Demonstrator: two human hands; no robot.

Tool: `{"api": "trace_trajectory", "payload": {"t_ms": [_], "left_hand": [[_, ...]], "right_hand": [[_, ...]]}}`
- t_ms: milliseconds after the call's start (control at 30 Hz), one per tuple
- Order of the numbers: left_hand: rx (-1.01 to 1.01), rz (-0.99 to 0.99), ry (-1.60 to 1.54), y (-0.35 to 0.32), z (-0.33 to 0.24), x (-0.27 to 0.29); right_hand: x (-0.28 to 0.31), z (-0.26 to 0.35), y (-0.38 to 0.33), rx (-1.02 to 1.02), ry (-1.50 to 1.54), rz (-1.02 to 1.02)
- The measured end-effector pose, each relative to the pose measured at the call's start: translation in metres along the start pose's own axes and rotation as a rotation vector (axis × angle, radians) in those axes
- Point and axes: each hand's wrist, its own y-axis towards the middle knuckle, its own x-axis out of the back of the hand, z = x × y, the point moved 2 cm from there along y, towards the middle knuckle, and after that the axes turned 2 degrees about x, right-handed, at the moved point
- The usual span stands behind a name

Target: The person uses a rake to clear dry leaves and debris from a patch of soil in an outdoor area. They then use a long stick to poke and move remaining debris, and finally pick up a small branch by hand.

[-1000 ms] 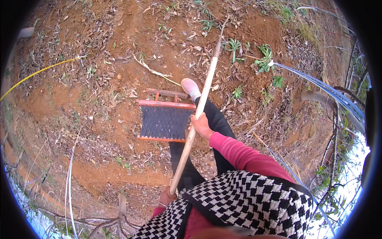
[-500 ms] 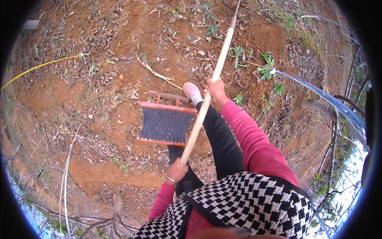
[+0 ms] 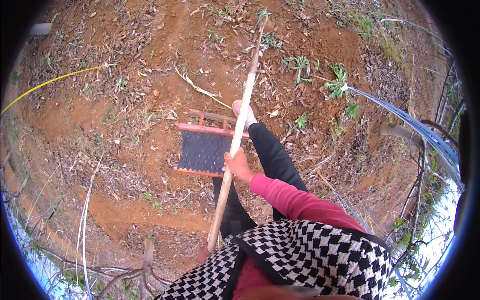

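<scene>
A long pale wooden-handled tool [image 3: 246, 100] slants from my waist up to the soil. Its far end is narrow and brownish and reaches the ground beside a small green plant [image 3: 262, 15]; the shape of its head cannot be made out. Midway along the shaft, my right hand [image 3: 238, 165] is closed around the wood. My left hand [image 3: 203, 253] grips near the bottom end, mostly hidden by the checked garment. Under the shaft, by my legs, is a small stool [image 3: 202, 150] with a reddish-orange frame and dark woven seat.
Reddish soil with dry leaves lies all around. Green leafy plants [image 3: 298, 65] grow ahead to the right. Blue straps [image 3: 400, 115] run along the right, a yellow strap [image 3: 55, 81] at the left. Branches [image 3: 142, 272] stand lower left. My shoe [image 3: 240, 107] is beside the stool.
Both hands have drawn the tool back toward my body, and its far end has come down and left to the soil. My left hand has gone mostly behind the garment.
</scene>
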Motion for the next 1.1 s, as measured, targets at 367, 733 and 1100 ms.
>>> {"api": "trace_trajectory", "payload": {"t_ms": [367, 733, 1100], "left_hand": [[-0.078, -0.246, 0.322, 0.132, -0.239, -0.021], [0.188, -0.260, 0.429, 0.023, -0.110, -0.009], [-0.007, -0.291, 0.319, 0.057, -0.169, 0.011]], "right_hand": [[0.077, 0.111, 0.198, 0.267, -0.461, -0.393], [0.019, 0.017, 0.074, 0.051, -0.090, -0.098], [0.036, 0.056, 0.108, 0.180, -0.158, -0.153]]}}
